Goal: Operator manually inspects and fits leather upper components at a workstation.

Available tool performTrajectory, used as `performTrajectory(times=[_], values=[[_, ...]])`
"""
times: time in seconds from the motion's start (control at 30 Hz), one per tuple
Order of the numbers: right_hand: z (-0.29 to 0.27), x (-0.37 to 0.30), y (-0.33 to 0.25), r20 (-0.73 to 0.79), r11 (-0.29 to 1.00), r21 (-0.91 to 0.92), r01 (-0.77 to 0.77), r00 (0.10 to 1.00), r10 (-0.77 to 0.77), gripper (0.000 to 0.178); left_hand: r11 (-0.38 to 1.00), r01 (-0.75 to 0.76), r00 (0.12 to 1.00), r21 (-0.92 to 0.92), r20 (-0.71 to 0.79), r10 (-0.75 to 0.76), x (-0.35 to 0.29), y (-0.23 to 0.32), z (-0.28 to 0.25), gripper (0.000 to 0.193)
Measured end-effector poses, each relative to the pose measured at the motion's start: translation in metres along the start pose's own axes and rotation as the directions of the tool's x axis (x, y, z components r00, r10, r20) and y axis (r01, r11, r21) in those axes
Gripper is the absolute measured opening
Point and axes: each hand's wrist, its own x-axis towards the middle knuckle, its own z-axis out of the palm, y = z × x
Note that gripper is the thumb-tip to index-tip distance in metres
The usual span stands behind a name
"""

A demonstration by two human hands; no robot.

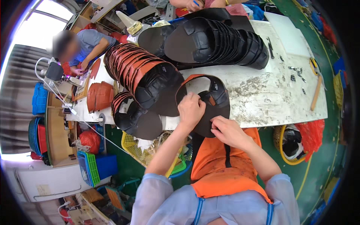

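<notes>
In front of me, at the table's near edge, lies a leather shoe upper [221, 107] with a black inner side and a reddish-brown rim. My left hand [192, 109] is closed on its left part, knuckles up, fingers curled in by the opening. With the thumb and fingers of my right hand [227, 130] I pinch its lower right edge. To the left leans a long stack of reddish-brown shoe uppers [129, 63], and a smaller pile of uppers [129, 117] sits nearer me. Beyond, black shoe uppers [228, 41] form another overlapping row.
The white worktable [258, 99] is stained; scissors [315, 66], a wooden-handled tool [316, 93], a dark tool [270, 48] and small black bits lie on it. Yellow baskets [133, 148] stand below. At the left a person [92, 47] sits by a sewing machine; another person's hands [195, 4] show across the table.
</notes>
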Motion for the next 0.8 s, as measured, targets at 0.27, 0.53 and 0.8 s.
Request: performTrajectory(times=[0.27, 0.53, 0.8], values=[[0.002, 0.001, 0.002, -0.041, 1.000, 0.022, 0.014, 0.999, -0.013, 0.015, 0.944, -0.225, 0.970, 0.240, 0.152, 0.192, -0.001, -0.011, 0.002, 0.030], [0.004, 0.003, -0.001, -0.073, 1.000, -0.007, -0.001, 0.997, 0.000, 0.015, 0.955, -0.161, 0.987, 0.250, 0.053, 0.153, 0.012, 0.005, -0.002, 0.035], [0.003, -0.002, -0.004, -0.034, 0.999, -0.004, -0.045, 0.998, 0.045, 0.017, 0.885, -0.271, 0.952, 0.380, 0.241, 0.188, 0.011, 0.000, 0.005, 0.028]])
